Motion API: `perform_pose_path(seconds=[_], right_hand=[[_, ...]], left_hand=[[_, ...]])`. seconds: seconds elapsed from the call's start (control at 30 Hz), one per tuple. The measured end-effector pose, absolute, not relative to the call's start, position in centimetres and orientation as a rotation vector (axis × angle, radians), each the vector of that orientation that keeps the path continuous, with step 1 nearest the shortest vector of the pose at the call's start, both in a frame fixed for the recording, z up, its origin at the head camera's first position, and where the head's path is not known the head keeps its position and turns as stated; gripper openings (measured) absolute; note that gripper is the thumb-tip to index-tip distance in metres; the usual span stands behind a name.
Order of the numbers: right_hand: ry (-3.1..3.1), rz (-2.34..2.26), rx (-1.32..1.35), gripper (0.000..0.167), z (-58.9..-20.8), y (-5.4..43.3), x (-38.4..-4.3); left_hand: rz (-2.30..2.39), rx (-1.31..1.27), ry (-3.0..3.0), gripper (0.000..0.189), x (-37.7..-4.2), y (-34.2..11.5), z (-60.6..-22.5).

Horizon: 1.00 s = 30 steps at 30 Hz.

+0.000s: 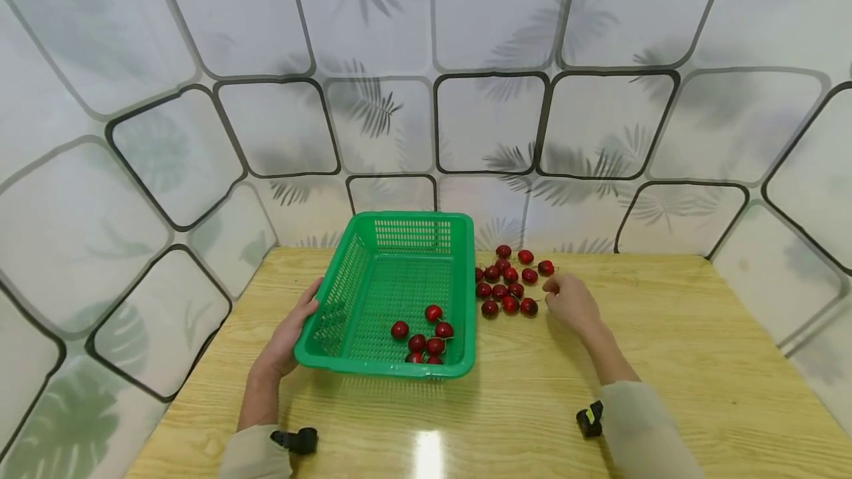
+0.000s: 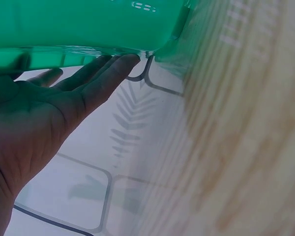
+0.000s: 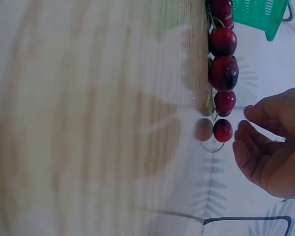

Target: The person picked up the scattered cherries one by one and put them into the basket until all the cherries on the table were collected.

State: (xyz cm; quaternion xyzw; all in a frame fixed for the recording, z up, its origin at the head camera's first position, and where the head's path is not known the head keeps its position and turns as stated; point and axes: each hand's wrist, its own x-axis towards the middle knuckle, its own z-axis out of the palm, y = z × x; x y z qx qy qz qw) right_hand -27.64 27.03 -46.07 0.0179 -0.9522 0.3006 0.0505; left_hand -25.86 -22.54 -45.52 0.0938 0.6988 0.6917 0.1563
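A green plastic basket [image 1: 382,272] stands on the table with several dark red cherries [image 1: 435,346] in its near right part. At its left side my left hand [image 1: 293,331] holds it, fingers [image 2: 96,86] against the outside below the rim; the thumb is mostly hidden in the left wrist view. Right of the basket lies a loose group of stemmed cherries [image 1: 509,275]. My right hand [image 1: 572,304] hovers at this group's right edge. In the right wrist view its thumb and fingertips are slightly apart, with nothing between them, close to one cherry [image 3: 222,130].
The pale wooden table [image 1: 665,361] is glossy and reflects light near its front edge. A patterned curtain [image 1: 492,124] with leaf prints stands behind and on both sides. A small black device [image 1: 589,420] sits at the right sleeve, and another black device [image 1: 299,440] at the left.
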Motion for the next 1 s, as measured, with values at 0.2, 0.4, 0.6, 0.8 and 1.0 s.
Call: perform_pose_path(seconds=[0.2,0.4,0.6,0.8,1.0], right_hand=[[-3.033,0.899,0.084,0.033,-46.6,27.8,-27.9],[-3.091,0.841,0.174,0.038,-47.5,27.8,-28.5],[-3.080,0.777,0.254,0.026,-47.6,27.6,-28.4],[-3.073,0.750,0.273,0.017,-47.7,27.6,-28.4],[-3.094,0.734,0.262,0.010,-47.3,27.5,-28.2]], left_hand=[[1.992,0.274,1.993,0.061,-25.8,-22.6,-45.4],[2.001,0.269,1.975,0.061,-25.8,-22.6,-45.5],[1.986,0.292,1.986,0.061,-25.8,-22.6,-45.6],[1.987,0.292,1.980,0.061,-25.8,-22.6,-45.6],[1.987,0.290,1.989,0.063,-25.8,-22.6,-45.5]])
